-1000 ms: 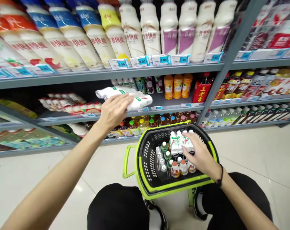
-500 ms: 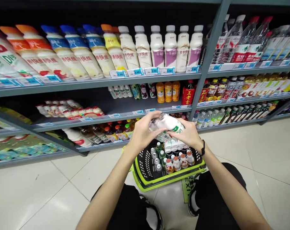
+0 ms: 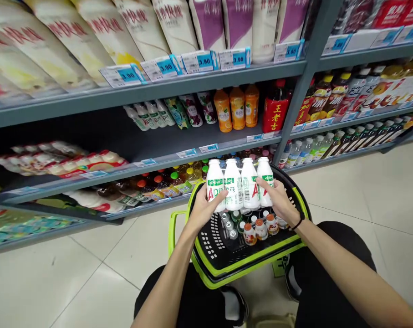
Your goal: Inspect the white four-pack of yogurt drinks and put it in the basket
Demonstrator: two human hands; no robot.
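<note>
Between my hands is a pack of white milk-drink bottles (image 3: 232, 184) with green-and-red labels, held upright over the basket. My left hand (image 3: 203, 208) is closed on its left end, thumb across the front. The right end is gripped by my right hand (image 3: 277, 199), its thumb also on the labels. Below the pack stands a black shopping basket (image 3: 206, 246) with a lime-green rim and handles. Inside it are small orange-capped bottles (image 3: 261, 229), silver-topped cans (image 3: 232, 233) and green bottles, partly hidden by the pack.
Drink shelves (image 3: 158, 95) run across in front. On the middle shelf are orange juice bottles (image 3: 237, 109), red drink bottles (image 3: 276, 109) and more small white bottles (image 3: 146, 116). A grey upright (image 3: 303, 77) divides the shelving. My legs and shoes are close behind the basket on the tiled floor (image 3: 90, 282).
The pack has been turned from lying tilted to upright, labels facing me, and my hands have moved apart to its two ends. The view has come closer to the shelves and basket.
</note>
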